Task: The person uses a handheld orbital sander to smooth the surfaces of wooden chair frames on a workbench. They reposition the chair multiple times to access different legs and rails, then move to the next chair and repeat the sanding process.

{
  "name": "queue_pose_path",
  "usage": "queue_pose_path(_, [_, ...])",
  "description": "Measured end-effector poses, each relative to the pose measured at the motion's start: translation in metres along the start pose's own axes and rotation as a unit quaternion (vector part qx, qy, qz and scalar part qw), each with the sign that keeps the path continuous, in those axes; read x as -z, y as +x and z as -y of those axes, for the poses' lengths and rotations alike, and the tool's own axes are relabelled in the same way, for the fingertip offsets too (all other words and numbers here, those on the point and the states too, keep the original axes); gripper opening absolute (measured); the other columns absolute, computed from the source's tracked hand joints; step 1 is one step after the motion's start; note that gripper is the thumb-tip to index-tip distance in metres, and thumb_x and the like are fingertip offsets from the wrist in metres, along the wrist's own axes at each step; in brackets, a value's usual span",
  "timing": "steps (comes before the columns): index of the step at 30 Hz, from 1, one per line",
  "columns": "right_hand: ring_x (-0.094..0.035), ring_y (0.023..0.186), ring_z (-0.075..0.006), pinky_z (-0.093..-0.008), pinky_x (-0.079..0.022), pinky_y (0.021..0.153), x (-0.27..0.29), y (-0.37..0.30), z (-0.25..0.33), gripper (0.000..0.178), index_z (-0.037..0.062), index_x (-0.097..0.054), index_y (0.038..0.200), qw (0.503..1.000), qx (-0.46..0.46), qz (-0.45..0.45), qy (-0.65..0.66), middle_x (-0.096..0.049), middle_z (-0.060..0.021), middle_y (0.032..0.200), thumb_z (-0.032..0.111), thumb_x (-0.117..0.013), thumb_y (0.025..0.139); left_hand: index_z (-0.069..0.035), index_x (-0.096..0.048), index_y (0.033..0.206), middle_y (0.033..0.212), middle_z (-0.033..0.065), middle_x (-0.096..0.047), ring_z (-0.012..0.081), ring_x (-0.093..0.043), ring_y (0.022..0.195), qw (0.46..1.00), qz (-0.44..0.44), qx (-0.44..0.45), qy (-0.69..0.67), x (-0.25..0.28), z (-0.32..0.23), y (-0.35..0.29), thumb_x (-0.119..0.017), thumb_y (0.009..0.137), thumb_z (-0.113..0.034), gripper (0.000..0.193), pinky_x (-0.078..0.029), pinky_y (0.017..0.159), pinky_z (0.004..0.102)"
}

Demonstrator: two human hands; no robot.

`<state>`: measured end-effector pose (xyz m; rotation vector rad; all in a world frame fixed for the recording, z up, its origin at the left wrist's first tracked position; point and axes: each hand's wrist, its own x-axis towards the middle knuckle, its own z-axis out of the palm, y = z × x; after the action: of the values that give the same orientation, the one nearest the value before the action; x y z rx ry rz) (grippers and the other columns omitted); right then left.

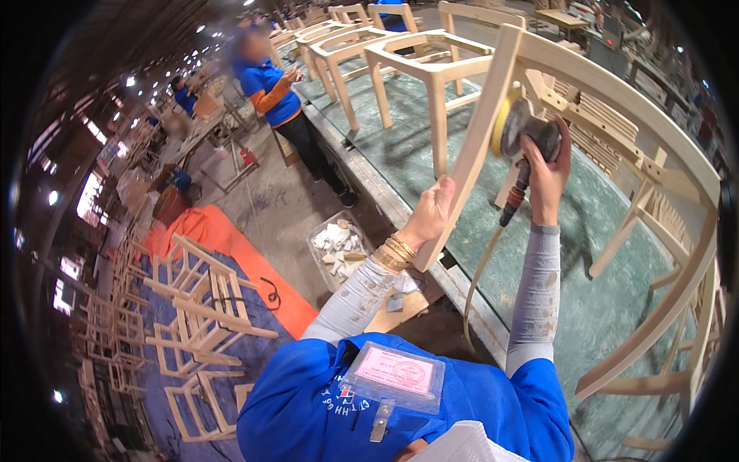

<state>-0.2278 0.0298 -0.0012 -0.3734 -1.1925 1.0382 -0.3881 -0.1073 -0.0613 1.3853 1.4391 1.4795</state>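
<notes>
Sanding appears to be under way on the pale wood frame (471,154), which stands over the near edge of the green table (600,323), one leg tilted toward the person and its long curved rail sweeping off to the right. The left hand (431,212) is clamped on the near end of that leg. The right hand (548,169) is wrapped around the sander (530,132), whose yellow pad lies at the leg's right side, seemingly against it. The hands are apart, the right one farther off. A hose (479,266) trails from the sander over the table's edge.

As for progress, this leg looks partway through at best; whether its surface is already smooth cannot be told. The curved rail is away from the pad, and nothing shows whether it has been done.

Farther along the table stands a row of chairs (435,69), none with a tool on it; whether they are finished or waiting is unclear. A co-worker (269,88) in blue stands at the table's far left. Left of the table, a tub (314,248) holds pale scraps (337,240), and beyond an orange sheet (269,285) more frames (204,312) lie heaped.
</notes>
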Motion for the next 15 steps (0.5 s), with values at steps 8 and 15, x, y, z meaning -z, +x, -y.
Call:
queue_pose_path(8, [-0.057, 0.1, -0.0165, -0.0281, -0.047, 0.087, 0.007, 0.0, -0.003, 0.062, 0.0037, -0.046, 0.129, 0.996, 0.038, -0.021, -0.079, -0.055, -0.0089, 0.118, 0.007, -0.075, 0.075, 0.001, -0.054, 0.103, 0.069, 0.0062, -0.057, 0.0114, -0.055, 0.059, 0.989, -0.042, -0.123, 0.071, -0.009, 0.0, 0.001, -0.027, 0.099, -0.045, 0.053, -0.046, 0.054, 0.0266])
queue_pose_path(15, [-0.057, 0.096, -0.0142, -0.0267, -0.047, 0.084, 0.03, -0.018, -0.006, 0.062, 0.0057, -0.049, 0.127, 0.995, 0.056, -0.05, -0.065, -0.06, -0.0074, 0.108, 0.007, -0.076, 0.072, -0.001, -0.052, 0.098, 0.063, 0.0053, -0.055, 0.0127, -0.057, 0.05, 1.0, -0.002, -0.022, 0.008, -0.007, -0.011, -0.003, -0.025, 0.098, -0.051, 0.056, -0.046, 0.044, 0.0251])
